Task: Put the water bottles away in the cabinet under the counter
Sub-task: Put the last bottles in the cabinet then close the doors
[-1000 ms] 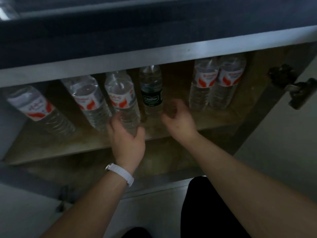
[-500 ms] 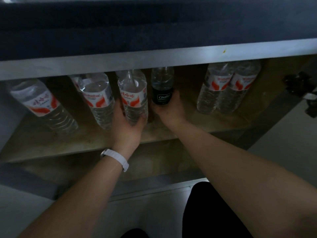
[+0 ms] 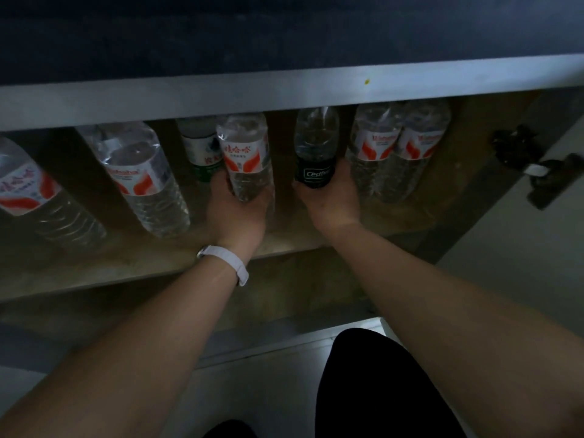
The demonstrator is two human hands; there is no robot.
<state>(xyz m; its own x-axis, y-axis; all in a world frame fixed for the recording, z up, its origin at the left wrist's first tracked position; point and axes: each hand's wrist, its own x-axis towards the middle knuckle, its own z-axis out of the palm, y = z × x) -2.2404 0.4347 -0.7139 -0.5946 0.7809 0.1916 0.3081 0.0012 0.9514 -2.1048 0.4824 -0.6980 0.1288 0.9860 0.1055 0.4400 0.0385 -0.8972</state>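
Observation:
Several clear water bottles stand on the wooden cabinet shelf [image 3: 94,267] under the counter. My left hand [image 3: 235,213], with a white wristband, is wrapped around the base of a red-and-white labelled bottle [image 3: 245,156]. My right hand [image 3: 328,200] grips the lower part of a dark-labelled bottle [image 3: 316,147] just to its right. A green-labelled bottle [image 3: 202,153] stands behind the left-hand bottle. A pair of red-labelled bottles [image 3: 395,147] stands at the right, and two more red-labelled bottles [image 3: 139,175] stand at the left.
The grey counter edge [image 3: 284,90] overhangs the shelf and hides the bottle caps. A metal door hinge [image 3: 534,165] sticks out at the right side. A lower shelf [image 3: 284,298] lies beneath. My dark-clothed knee [image 3: 379,384] is at the bottom.
My right hand closed on the dark-labelled bottle and carried it rightward, toward the right pair. My left hand kept its bottle, shifting it deeper; a green-labelled bottle now shows behind it.

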